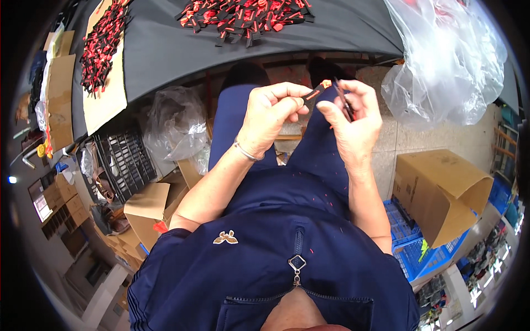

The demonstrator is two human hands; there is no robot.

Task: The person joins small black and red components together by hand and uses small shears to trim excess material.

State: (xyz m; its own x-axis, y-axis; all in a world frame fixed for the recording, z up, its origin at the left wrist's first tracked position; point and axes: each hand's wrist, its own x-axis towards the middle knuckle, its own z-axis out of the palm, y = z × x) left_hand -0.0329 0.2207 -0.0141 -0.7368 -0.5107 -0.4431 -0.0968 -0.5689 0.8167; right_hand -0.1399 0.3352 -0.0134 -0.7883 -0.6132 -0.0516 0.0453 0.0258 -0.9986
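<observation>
Over my lap, my left hand (268, 113) pinches a short black strap (315, 92) between thumb and fingertips. A red stripe runs along the strap, and an orange-red piece sits at its far end, pointing right. My right hand (358, 121) is closed round small dark thread snips (346, 105), partly hidden by the fingers. The narrow tips of the snips are close to the orange-red end of the strap; I cannot tell whether they touch it.
A pile of black and red straps (248, 16) lies on the dark table (160, 49). More lie on a cardboard sheet (107, 107) at the left. Clear plastic bags (441, 66) hang at the right, above an open carton (436, 193) and blue crates (406, 243).
</observation>
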